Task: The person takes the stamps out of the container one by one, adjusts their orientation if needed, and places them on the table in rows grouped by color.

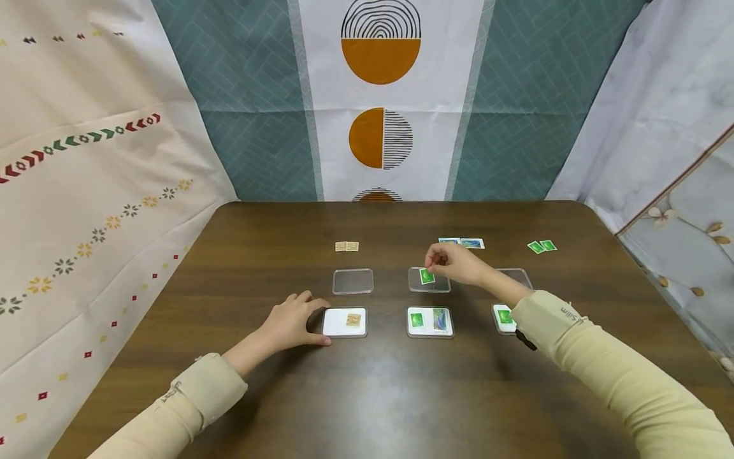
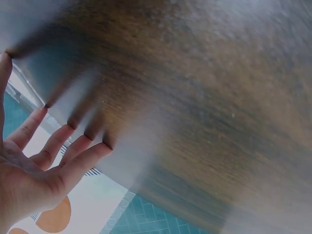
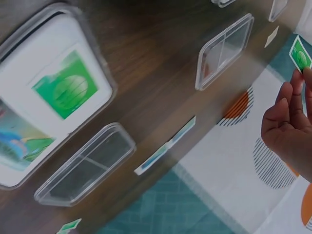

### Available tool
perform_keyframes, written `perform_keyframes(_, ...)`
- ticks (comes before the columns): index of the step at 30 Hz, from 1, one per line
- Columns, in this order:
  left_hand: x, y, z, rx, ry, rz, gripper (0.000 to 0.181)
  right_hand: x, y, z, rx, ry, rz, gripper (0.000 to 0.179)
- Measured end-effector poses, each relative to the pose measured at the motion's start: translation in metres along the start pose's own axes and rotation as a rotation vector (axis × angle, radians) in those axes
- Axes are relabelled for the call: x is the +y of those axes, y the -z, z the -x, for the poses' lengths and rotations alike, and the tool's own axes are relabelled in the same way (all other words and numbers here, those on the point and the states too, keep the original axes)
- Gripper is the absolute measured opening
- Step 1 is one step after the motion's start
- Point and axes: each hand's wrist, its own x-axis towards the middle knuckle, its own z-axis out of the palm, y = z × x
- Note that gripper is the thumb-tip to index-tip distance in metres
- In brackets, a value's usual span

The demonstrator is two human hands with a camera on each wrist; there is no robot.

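My right hand (image 1: 453,262) pinches a small green stamp (image 1: 427,276) between thumb and fingertips, above the middle clear case lid (image 1: 438,287). In the right wrist view the stamp (image 3: 300,54) stands up from the fingertips. My left hand (image 1: 292,324) rests on the table at the left end of a white-lined case (image 1: 335,323) holding a tan stamp (image 1: 353,320). Its thumb and index finger spread about the near and far corners; contact is not clear. A second lined case (image 1: 425,330) holds a green and a blue stamp. The right sleeve partly covers a third lined case (image 1: 504,326).
Behind the cases lie two tan stamps (image 1: 346,246), blue stamps (image 1: 473,243) partly behind the right hand, and two green stamps (image 1: 541,246). Clear lids stand at left (image 1: 353,281) and right (image 1: 518,276). A curtain (image 1: 252,127) hangs past the far table edge.
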Motion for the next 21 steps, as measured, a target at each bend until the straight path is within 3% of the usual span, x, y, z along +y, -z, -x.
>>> perform_keyframes(14,-0.002,0.0,-0.001,-0.002,0.013,0.019,0.068,0.022,0.028,0.009,0.042,-0.033,0.066,0.005)
perform_keyframes(21,-0.001,-0.002,0.001,0.006,0.021,0.016,0.069,0.034,0.04,0.014,0.02,-0.041,0.106,0.005)
